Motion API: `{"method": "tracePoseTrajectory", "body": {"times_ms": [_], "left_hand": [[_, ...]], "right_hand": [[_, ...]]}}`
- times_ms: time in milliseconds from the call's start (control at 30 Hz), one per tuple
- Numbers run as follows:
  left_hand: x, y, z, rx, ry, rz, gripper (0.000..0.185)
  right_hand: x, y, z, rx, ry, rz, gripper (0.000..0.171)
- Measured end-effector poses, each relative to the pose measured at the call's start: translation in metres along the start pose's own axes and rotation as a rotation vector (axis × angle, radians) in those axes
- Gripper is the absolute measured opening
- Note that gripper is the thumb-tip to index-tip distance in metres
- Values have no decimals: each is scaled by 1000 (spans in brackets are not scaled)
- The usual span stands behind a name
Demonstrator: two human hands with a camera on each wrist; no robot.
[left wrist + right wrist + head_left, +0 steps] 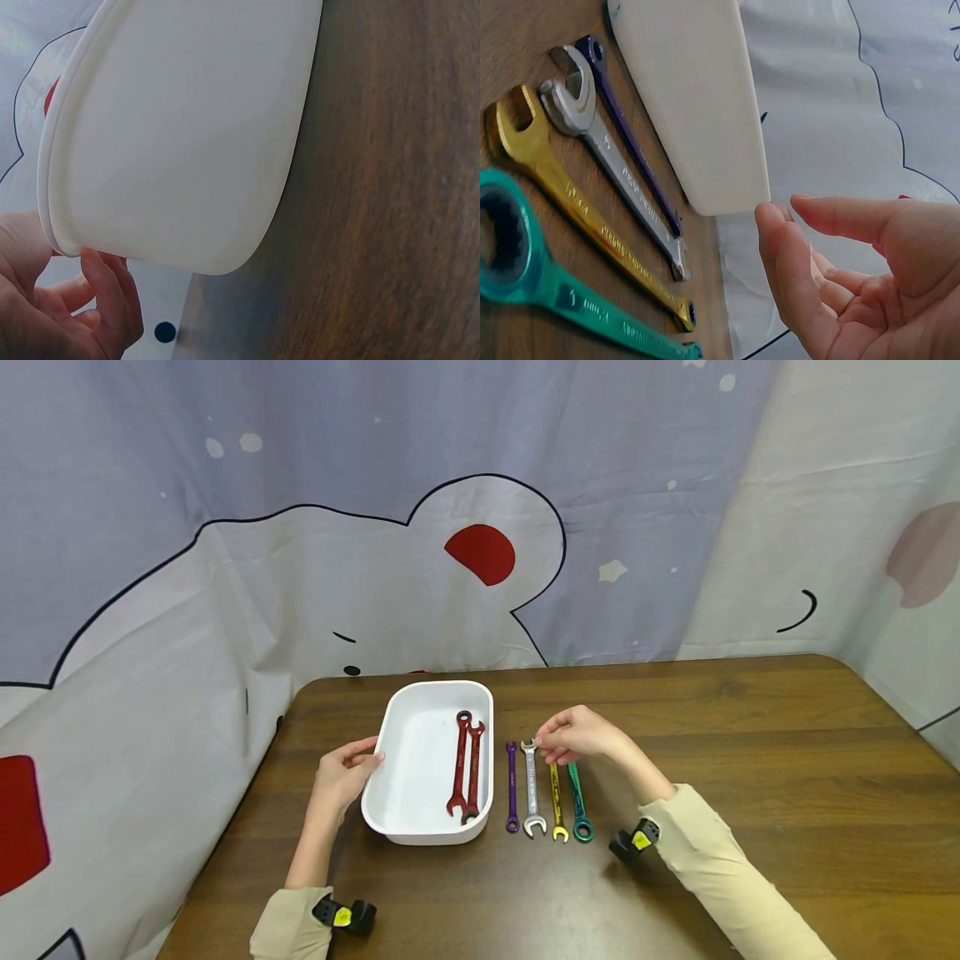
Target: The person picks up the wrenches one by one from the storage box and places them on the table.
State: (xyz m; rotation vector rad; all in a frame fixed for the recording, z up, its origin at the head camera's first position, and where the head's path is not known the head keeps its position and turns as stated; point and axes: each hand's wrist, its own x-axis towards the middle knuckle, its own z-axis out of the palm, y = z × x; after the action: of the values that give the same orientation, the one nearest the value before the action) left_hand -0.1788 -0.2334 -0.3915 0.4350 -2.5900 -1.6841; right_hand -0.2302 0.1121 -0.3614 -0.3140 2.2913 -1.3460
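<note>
My left hand (343, 775) grips the left rim of a white tray (408, 752), thumb over the edge and fingers below it, as the left wrist view shows. Two red combination wrenches (459, 764) lie side by side within the tray, along its right wall. Over the far ends of a row of wrenches hovers my right hand (573, 733), thumb and fingertips slightly apart and nothing between them. The row runs from a purple wrench (512, 785) through a silver wrench (532, 781) and a yellow wrench (557, 806) to a green ratchet wrench (580, 806). The hand covers the yellow and green far ends in the head view.
The tray and wrenches rest on a brown wooden table (750, 760). Behind it hangs a printed curtain (322, 585) that meets the table's back edge. A black wrist camera (633, 842) sits on the right sleeve, another camera (360, 917) on the left.
</note>
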Motion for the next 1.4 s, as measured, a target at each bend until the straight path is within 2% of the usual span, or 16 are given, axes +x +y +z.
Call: {"method": "tracePoseTrajectory", "body": {"times_ms": [400,733,1100,1400], "left_hand": [[1,0,1,-2,-7,-9,40],[-2,2,-1,9,-4,0,40],[-3,0,-1,3,22,11,39],[-3,0,-3,10,-3,-4,40]], "right_hand": [[5,-11,13,23,3,2,23],[7,-20,25,6,-12,-37,23],[7,-31,35,-33,22,-64,23],[9,-40,41,-8,30,-80,22]]}}
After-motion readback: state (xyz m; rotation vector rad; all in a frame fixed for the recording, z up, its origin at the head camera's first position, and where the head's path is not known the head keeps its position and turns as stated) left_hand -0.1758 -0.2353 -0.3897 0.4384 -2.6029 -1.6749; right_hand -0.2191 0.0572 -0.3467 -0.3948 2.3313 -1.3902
